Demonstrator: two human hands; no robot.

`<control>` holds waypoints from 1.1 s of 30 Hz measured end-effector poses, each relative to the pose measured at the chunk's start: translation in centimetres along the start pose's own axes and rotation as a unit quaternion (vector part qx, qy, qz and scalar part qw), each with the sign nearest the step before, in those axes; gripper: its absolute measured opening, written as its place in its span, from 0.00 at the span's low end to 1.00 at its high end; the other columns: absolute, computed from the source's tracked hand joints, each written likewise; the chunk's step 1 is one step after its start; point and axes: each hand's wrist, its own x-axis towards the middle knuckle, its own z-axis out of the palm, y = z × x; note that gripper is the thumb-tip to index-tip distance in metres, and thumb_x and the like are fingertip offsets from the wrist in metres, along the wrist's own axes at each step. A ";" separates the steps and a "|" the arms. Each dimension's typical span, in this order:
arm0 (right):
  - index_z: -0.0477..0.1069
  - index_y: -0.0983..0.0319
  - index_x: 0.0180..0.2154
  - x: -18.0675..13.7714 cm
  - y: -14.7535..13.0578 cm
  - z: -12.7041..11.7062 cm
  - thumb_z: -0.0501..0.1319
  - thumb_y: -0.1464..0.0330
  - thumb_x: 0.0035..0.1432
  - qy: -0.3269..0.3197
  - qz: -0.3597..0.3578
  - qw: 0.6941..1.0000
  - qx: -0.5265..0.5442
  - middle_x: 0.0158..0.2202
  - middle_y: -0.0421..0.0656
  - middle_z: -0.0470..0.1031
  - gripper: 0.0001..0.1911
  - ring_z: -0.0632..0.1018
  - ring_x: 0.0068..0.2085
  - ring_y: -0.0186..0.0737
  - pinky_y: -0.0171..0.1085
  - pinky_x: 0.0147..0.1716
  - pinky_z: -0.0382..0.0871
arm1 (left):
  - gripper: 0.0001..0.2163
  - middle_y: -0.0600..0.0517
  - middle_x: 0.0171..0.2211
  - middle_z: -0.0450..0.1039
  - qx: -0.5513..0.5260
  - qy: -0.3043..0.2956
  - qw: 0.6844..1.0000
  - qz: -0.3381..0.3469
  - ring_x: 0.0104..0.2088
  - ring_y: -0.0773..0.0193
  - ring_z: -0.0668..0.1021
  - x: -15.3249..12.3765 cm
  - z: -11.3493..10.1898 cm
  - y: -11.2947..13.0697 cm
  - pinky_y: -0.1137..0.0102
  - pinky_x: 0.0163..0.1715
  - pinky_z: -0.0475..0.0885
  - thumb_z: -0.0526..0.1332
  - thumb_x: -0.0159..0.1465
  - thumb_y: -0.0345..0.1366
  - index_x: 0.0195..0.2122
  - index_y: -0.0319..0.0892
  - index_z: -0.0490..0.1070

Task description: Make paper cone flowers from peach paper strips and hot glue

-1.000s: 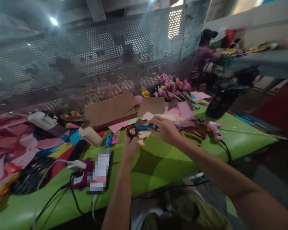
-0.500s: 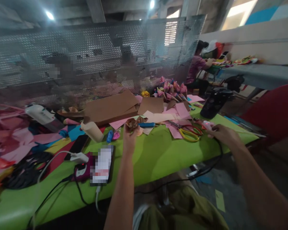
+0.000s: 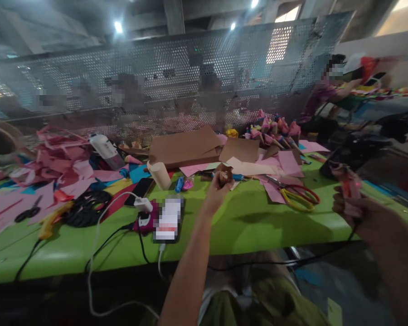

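A: Wide shot first: the green table (image 3: 245, 222) fills the middle of the frame, strewn with brown card sheets (image 3: 187, 147) and pink paper scraps (image 3: 64, 156).

B: And the yellow-handled scissors (image 3: 297, 197) lie flat at centre right.

A: Right hand (image 3: 363, 213), at the right edge, is clenched round a pink glue gun (image 3: 348, 188), its cord trailing below the table edge.

B: Left hand (image 3: 216, 192), centre frame, pinches a small brown paper flower (image 3: 224, 172) from beneath, raised just above the table.

A: Looks light, soft, easily crushed, I'd say; best gripped at its base, away from the petals.
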 end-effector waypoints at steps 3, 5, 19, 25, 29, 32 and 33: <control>0.72 0.52 0.24 -1.2 -1.8 1.8 0.68 0.65 0.39 -0.032 0.086 0.989 0.119 0.25 0.48 0.70 0.06 0.62 0.20 0.35 0.49 0.21 0.52 | 0.12 0.53 0.40 0.76 -0.011 -0.004 0.999 -0.032 0.43 0.65 0.76 0.0 0.1 -0.1 0.68 0.50 0.69 0.70 0.58 0.34 0.43 0.45 0.74; 0.73 0.53 0.26 -2.0 -3.2 3.1 0.68 0.69 0.42 -0.039 0.112 0.981 0.152 0.30 0.48 0.74 0.07 0.66 0.22 0.36 0.49 0.25 0.59 | 0.13 0.54 0.40 0.76 -0.023 -0.018 0.998 -0.058 0.42 0.65 0.76 -0.1 0.0 -0.1 0.68 0.49 0.70 0.71 0.56 0.35 0.42 0.44 0.74; 0.81 0.59 0.28 -4.5 -7.1 9.7 0.72 0.40 0.39 -0.207 -0.007 0.978 0.019 0.31 0.48 0.84 0.29 0.81 0.32 0.48 0.42 0.31 0.78 | 0.24 0.53 0.37 0.70 -0.053 -0.104 0.989 -0.088 0.41 0.63 0.71 -0.9 0.2 0.0 0.67 0.48 0.65 0.77 0.47 0.48 0.41 0.41 0.76; 0.83 0.54 0.32 -4.5 -6.5 10.8 0.70 0.41 0.44 -0.182 -0.134 0.973 -0.048 0.40 0.46 0.86 0.25 0.83 0.47 0.61 0.58 0.55 0.74 | 0.28 0.54 0.36 0.71 -0.041 -0.124 0.987 -0.096 0.39 0.65 0.71 -0.7 0.4 0.0 0.66 0.47 0.67 0.77 0.46 0.50 0.43 0.40 0.75; 0.83 0.54 0.33 -4.4 -6.2 11.0 0.67 0.42 0.49 -0.189 -0.179 0.964 -0.059 0.41 0.46 0.85 0.24 0.83 0.46 0.60 0.57 0.54 0.75 | 0.29 0.54 0.36 0.71 -0.038 -0.129 0.986 -0.100 0.39 0.65 0.72 -0.7 0.5 0.1 0.66 0.48 0.67 0.77 0.46 0.51 0.43 0.40 0.75; 0.82 0.55 0.34 -4.4 -6.8 11.1 0.65 0.41 0.52 -0.206 -0.190 0.957 -0.070 0.37 0.46 0.85 0.26 0.84 0.44 0.58 0.54 0.50 0.78 | 0.30 0.54 0.36 0.71 -0.047 -0.134 0.985 -0.103 0.39 0.65 0.72 -0.8 0.5 0.4 0.65 0.49 0.67 0.78 0.44 0.51 0.43 0.40 0.75; 0.82 0.55 0.34 -4.4 -7.0 11.1 0.65 0.41 0.52 -0.208 -0.195 0.955 -0.077 0.36 0.46 0.85 0.25 0.84 0.43 0.58 0.54 0.49 0.79 | 0.30 0.54 0.35 0.71 -0.050 -0.136 0.984 -0.104 0.39 0.65 0.72 -0.9 0.5 0.5 0.65 0.49 0.67 0.78 0.44 0.51 0.43 0.40 0.75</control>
